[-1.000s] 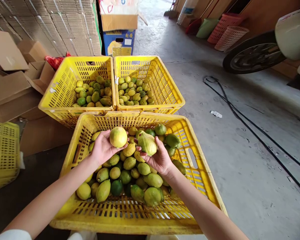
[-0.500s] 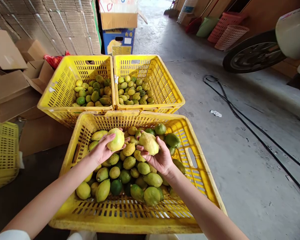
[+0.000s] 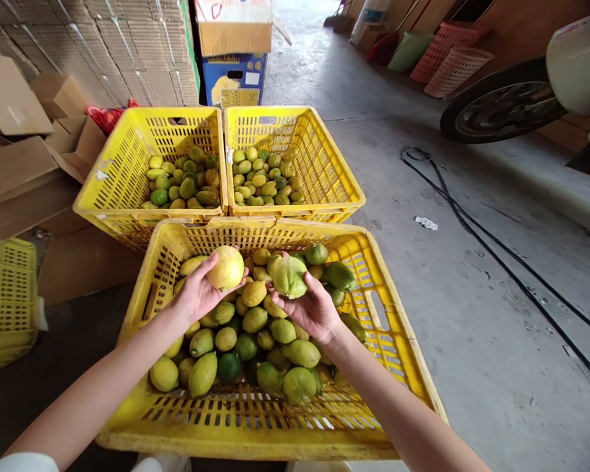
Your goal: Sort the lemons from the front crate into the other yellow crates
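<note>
Two fruits up, one per hand, right over the middle of the near crate (image 3: 255, 448)! In the left hand (image 3: 196, 294), a round, smooth yellow fruit (image 3: 226, 267): grip closed around its side, thumb on the left, fingers underneath. Over on the right, the right hand (image 3: 315, 313) has a lumpier green fruit (image 3: 289, 275), thumb along its right flank, fingers cupped below. Both grips are loaded, and there's a clear gap between the two fruits.

Below them, the pile of fruit (image 3: 254, 320) spreads across the near crate, yellows and deep greens mixed. Beyond its far rim, side by side, stand the far left crate (image 3: 113, 177) and the far right crate (image 3: 337, 177), each with fruit of its own.

The step in hand looks like holding the pair up in view, perhaps to turn and look them over. From here, any move calls for steady support from below: the green one's uneven shape could roll in the fingers, while the smooth yellow one sits high and could slip if the thumb slackens.
</note>
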`<act>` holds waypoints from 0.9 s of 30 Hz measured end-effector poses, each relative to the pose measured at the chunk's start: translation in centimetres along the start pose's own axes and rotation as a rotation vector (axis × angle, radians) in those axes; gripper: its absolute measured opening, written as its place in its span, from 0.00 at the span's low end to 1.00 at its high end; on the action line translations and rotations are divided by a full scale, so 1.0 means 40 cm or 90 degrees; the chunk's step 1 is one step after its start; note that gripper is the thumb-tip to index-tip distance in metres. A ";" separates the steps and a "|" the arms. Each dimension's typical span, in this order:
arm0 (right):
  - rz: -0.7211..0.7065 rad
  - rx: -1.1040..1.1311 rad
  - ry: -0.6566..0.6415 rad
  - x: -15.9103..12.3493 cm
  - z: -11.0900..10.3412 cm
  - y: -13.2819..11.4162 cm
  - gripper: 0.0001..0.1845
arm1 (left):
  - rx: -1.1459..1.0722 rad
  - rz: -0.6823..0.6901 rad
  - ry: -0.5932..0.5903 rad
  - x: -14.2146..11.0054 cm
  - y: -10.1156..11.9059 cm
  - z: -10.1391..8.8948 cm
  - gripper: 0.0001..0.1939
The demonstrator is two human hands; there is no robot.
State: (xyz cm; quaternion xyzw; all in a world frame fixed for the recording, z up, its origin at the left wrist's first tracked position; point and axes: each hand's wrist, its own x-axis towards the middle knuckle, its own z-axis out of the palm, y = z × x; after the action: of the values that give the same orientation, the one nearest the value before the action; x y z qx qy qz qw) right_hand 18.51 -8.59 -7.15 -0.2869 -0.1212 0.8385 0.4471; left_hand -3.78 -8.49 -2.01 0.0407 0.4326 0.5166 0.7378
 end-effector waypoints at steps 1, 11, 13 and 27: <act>0.005 -0.009 -0.006 0.000 -0.001 0.001 0.29 | 0.010 0.006 -0.005 0.002 -0.002 -0.003 0.24; 0.061 0.043 -0.020 -0.006 0.020 -0.021 0.18 | -0.022 -0.037 -0.003 -0.005 0.006 0.006 0.27; 0.056 0.046 -0.023 -0.004 0.023 -0.022 0.20 | -0.031 -0.036 -0.005 -0.008 0.008 0.007 0.28; 0.020 -0.002 -0.001 -0.003 0.009 -0.016 0.19 | 0.017 0.015 -0.033 0.000 0.004 0.000 0.27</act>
State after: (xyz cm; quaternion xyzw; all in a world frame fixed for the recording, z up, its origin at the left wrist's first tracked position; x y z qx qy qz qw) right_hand 18.77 -8.30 -6.53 -0.2888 -0.1183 0.8453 0.4336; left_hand -3.90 -8.42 -1.90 0.0688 0.4199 0.5181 0.7420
